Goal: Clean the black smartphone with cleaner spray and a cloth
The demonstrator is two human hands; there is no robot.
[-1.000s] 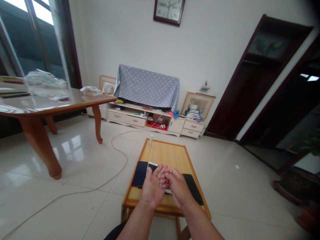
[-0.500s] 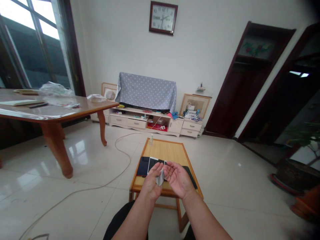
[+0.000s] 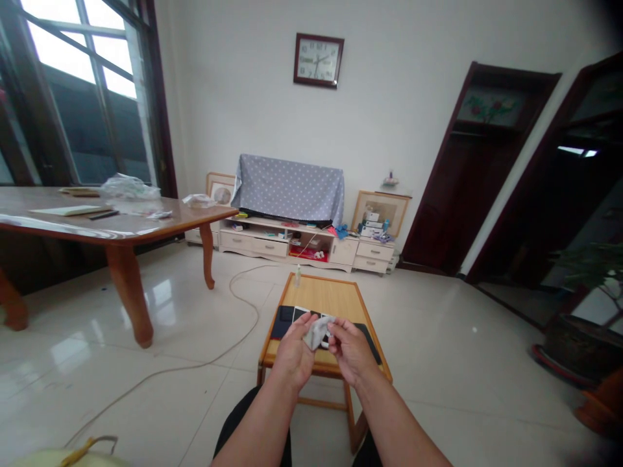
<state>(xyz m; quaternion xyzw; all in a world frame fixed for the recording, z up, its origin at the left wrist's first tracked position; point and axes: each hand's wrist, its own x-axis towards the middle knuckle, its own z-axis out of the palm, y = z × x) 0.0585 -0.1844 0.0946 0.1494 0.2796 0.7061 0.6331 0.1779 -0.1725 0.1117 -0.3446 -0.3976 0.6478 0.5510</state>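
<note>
A small light-grey cloth (image 3: 318, 332) is stretched between my two hands, above the near part of a small wooden table (image 3: 326, 292). My left hand (image 3: 296, 353) is turned partly palm-up and holds the cloth's left side by its thumb and fingers. With thumb and fingertips, my right hand (image 3: 351, 350) pinches the cloth's right side. Below the hands lie a dark blue flat case (image 3: 281, 324), a white-edged dark flat item (image 3: 300, 314) and a dark flat item (image 3: 370, 342) at the right, all partly hidden. A small clear bottle (image 3: 298, 275) stands at the table's far left corner.
A large wooden table (image 3: 189, 224) with plastic bags (image 3: 129, 188) stands to the left. A cable (image 3: 214, 360) runs across the tiled floor. Along the wall is a low white cabinet (image 3: 272, 246) with a cloth-covered object (image 3: 292, 188). A potted plant (image 3: 579, 344) is at the right.
My right hand has turned from a cupped, open palm to a pinch on the cloth. The cloth is now spread up and to the right. The view has tilted slightly upward.
</note>
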